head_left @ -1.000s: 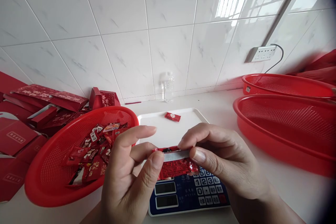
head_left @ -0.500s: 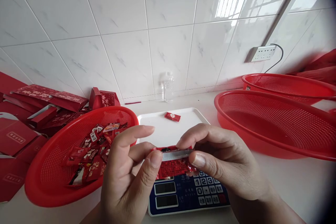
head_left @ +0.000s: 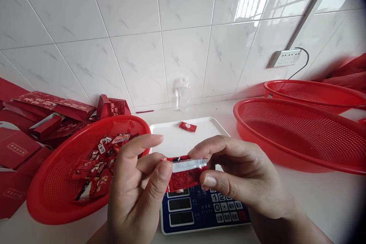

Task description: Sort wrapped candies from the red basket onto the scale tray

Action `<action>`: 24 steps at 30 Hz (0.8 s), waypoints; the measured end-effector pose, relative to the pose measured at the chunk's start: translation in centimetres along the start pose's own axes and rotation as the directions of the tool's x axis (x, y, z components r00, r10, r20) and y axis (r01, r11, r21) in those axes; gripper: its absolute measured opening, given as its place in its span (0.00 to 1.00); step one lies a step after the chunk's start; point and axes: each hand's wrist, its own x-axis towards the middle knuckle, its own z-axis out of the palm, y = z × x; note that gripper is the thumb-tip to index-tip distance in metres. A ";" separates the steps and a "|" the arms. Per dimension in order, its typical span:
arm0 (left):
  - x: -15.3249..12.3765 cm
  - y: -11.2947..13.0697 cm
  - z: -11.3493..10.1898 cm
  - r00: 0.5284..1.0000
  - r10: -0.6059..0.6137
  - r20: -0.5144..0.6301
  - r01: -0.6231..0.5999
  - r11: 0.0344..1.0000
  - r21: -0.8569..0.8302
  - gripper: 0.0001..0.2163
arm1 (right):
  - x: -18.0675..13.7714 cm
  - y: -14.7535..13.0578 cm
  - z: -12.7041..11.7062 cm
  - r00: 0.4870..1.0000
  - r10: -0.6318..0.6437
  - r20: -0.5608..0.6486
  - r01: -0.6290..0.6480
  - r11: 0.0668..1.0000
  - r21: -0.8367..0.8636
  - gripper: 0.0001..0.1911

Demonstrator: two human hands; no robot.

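Note:
Between my two hands is a small red wrapped packet (head_left: pixel 185 175), its silvery crimped back seam facing me. My left hand (head_left: pixel 140 183) pinches its left end between thumb and finger, with the index finger raised off it. At the other end, the thumb and fingers of my right hand (head_left: pixel 240 175) grip the packet. Below and behind it stands a digital weighing scale (head_left: pixel 206 221) with a blue keypad panel and a white tray (head_left: pixel 167 137). Another red packet (head_left: pixel 188 126) lies on that tray near its far edge.
On the left a red mesh basket (head_left: pixel 51 213) holds many small packets, with red cardboard boxes (head_left: pixel 57 110) behind it. Two red baskets stand on the right, the nearer basket (head_left: pixel 286 160) in front. A clear bottle (head_left: pixel 183 95) stands by the tiled wall, below a socket strip (head_left: pixel 286 58).
Both hands have shifted slightly left with the packet. It now tilts a little, its right end higher, and more of the silvery seam shows. The packet on the tray stays put.

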 end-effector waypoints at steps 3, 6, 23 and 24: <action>0.1 -0.2 -0.1 1.000 0.019 0.004 -0.019 1.000 -0.010 0.12 | -0.1 0.0 -0.1 0.999 -0.027 0.021 0.027 1.000 -0.016 0.14; 0.2 -0.5 -0.5 0.999 0.036 0.001 -0.036 0.999 -0.006 0.12 | -0.2 0.0 -0.2 0.998 -0.023 0.066 0.025 0.999 -0.029 0.20; 0.5 -0.7 -0.9 1.000 -0.025 0.005 0.025 0.999 -0.020 0.11 | -0.2 -0.2 -0.1 0.996 -0.035 0.085 0.043 0.995 -0.090 0.26; 0.5 -0.6 -0.8 1.000 -0.013 -0.004 0.013 1.000 -0.017 0.11 | -0.2 -0.2 -0.1 0.994 -0.060 0.087 0.070 0.991 -0.112 0.23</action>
